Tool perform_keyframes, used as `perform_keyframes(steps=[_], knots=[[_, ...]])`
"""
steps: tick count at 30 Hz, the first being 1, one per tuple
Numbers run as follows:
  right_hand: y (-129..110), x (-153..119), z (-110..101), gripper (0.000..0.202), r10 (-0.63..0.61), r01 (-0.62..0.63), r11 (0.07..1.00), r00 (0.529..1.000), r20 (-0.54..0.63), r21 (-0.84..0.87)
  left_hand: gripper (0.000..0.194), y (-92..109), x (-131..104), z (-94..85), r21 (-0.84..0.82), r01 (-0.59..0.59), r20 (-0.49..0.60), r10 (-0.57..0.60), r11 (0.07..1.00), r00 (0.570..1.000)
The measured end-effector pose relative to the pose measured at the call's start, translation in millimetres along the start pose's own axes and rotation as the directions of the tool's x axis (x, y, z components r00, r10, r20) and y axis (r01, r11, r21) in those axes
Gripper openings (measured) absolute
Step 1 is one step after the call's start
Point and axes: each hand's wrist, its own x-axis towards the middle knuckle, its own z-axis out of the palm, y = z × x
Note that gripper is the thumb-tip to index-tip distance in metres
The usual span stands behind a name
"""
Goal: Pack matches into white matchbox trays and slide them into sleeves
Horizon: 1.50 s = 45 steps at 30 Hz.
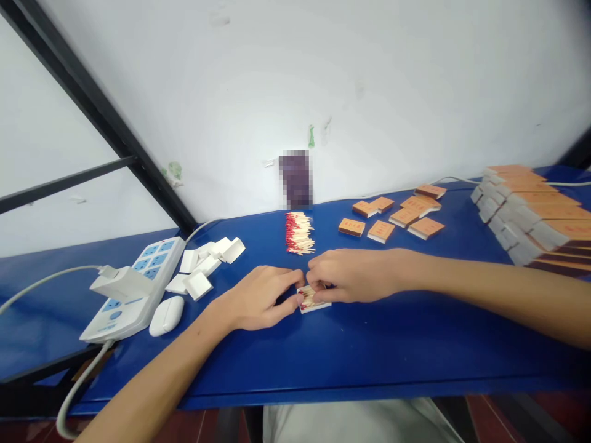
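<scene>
A small white matchbox tray [318, 308] lies on the blue table in front of me, with red-headed matches [308, 298] inside. My left hand [265, 298] grips the tray's left end between thumb and forefinger. From the right, my right hand [351, 275] reaches over the tray, its curled fingers and thumb closed on the matches; its fingertips are partly hidden. Just beyond the hands lies a pile of loose matches [301, 234], most heads pointing left. To the left is a heap of white trays [203, 266]. Several orange matchbox covers [381, 231] are scattered at the right.
Stacked orange-topped matchboxes [530, 209] stand at the far right. A white power strip [152, 271] with a plugged-in adapter [122, 284] and a white earbud case [167, 315] occupy the left. A white wall backs the table [360, 357]; a pixelated dark patch [295, 180] shows there.
</scene>
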Motion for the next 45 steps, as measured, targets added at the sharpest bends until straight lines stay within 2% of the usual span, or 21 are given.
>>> perform_keyframes(steps=[5,12,21,25,29,33,36,40,43,45], knots=[[0,2,-1,0.033,-0.015,0.013,0.998,0.999,0.031,0.06,0.017,1,0,0.8,0.037,0.026,-0.002,-0.026,0.999,1.0],[5,-2,-10,0.016,-0.009,-0.007,0.988,0.995,0.104,0.152,0.02,1,2,1.7,0.047,0.048,0.016,-0.049,0.998,0.999],[8,1,-9,0.016,0.0,-0.029,0.975,0.992,0.129,0.221,0.032,3,3,3.0,0.094,0.037,0.013,-0.038,0.995,0.999],[4,-1,-7,0.034,0.077,-0.089,0.98,0.994,0.074,0.177,0.037,-1,2,3.9,0.097,0.039,0.002,-0.039,0.995,0.999],[2,-1,-4,0.031,0.11,-0.108,0.993,0.994,-0.018,0.055,0.033,-7,0,1.3,0.086,0.077,-0.048,-0.074,0.993,0.996],[3,-2,-5,0.032,0.102,-0.1,0.994,0.994,0.034,-0.035,0.024,-15,-1,1.8,0.086,0.174,-0.134,-0.161,0.981,0.978],[4,-2,-7,0.029,0.125,-0.124,0.988,0.992,0.0,-0.087,0.019,-21,0,4.9,0.096,0.21,-0.154,-0.194,0.973,0.969],[7,-2,-8,0.033,0.099,-0.095,0.994,0.993,0.06,-0.056,0.017,-25,1,8.2,0.108,0.223,-0.162,-0.204,0.969,0.965],[8,-4,-8,0.031,0.12,-0.118,0.988,0.993,0.015,-0.095,0.018,-26,1,8.6,0.111,0.214,-0.148,-0.197,0.97,0.969],[8,-5,-10,0.031,0.119,-0.116,0.989,0.992,0.029,-0.094,0.018,-26,2,8.4,0.111,0.206,-0.138,-0.191,0.972,0.972]])
